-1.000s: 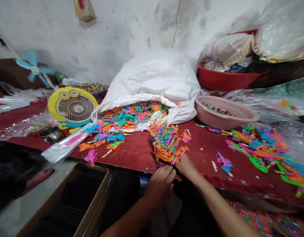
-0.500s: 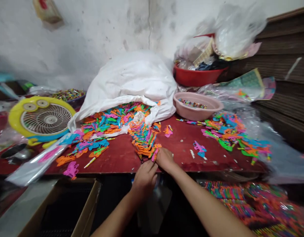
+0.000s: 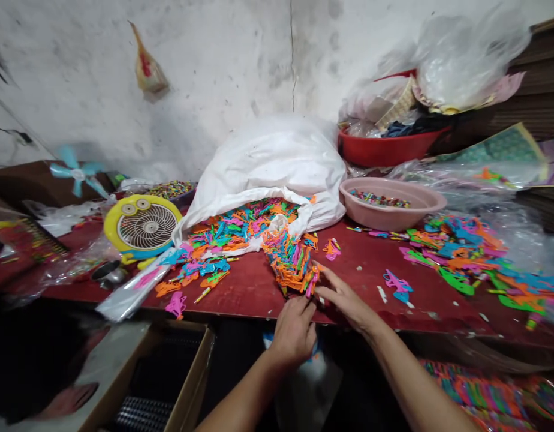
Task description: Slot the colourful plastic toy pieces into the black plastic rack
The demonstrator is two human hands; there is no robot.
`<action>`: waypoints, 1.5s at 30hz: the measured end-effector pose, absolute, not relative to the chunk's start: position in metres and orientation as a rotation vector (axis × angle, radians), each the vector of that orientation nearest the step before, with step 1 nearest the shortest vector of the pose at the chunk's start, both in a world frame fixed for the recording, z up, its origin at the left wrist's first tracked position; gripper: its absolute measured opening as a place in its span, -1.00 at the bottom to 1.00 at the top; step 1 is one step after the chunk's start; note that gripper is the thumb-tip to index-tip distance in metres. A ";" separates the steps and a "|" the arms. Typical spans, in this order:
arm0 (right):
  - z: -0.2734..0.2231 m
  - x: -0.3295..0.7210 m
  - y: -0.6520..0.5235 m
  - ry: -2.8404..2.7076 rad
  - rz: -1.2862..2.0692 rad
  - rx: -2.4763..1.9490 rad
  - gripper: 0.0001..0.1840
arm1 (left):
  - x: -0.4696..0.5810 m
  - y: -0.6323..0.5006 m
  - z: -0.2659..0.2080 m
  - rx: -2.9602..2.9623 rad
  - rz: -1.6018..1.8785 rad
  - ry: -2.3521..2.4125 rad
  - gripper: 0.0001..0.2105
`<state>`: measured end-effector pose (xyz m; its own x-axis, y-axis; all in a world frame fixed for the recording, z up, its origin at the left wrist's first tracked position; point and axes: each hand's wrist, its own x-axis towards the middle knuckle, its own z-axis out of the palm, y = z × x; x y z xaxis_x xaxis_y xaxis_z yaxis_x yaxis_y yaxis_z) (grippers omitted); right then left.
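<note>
Red tabletop (image 3: 245, 297), cracked pale wall (image 3: 214, 78) behind – two hands at a stacked row of plastic pieces

Left hand (image 3: 295, 331): at tabletop's front edge, fingers curled by the near end of the stacked row (image 3: 288, 261); fingertips hidden, can't tell if it grips anything. Right hand (image 3: 344, 297): loose, fingers parted, thumb and forefinger at the row's right side – contact unclear, nothing seen held.

Row is orange, pink, blue and green pieces packed close, running from the sack mouth to near the front edge. White sack (image 3: 277, 159) lies behind it, mouth toward the person, loose pieces (image 3: 241, 222) spilling out.

Right of the hands: pink-and-blue pieces (image 3: 398, 287) lying alone, then a bigger scattered pile (image 3: 461, 246). Pink basin (image 3: 389, 221) beside the sack, small multicoloured bits inside; red basin (image 3: 389, 150) behind, heaped with plastic bags.

Left: clear plastic sleeve (image 3: 128, 294), metal cup (image 3: 110, 274), yellow fan (image 3: 151, 228) with eyes on top, small blue fan (image 3: 77, 174) farther back. Cardboard box (image 3: 192, 372) below the tabletop, dark contents. Lower right, more bright pieces (image 3: 475, 384) under the tabletop.
</note>
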<state>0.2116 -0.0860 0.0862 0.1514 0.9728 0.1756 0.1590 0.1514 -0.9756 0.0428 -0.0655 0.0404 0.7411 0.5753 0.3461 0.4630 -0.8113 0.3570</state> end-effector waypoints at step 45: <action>0.062 0.491 -0.169 -1.406 -0.630 -2.457 -0.56 | 0.165 -0.035 0.042 2.210 0.645 1.069 -0.24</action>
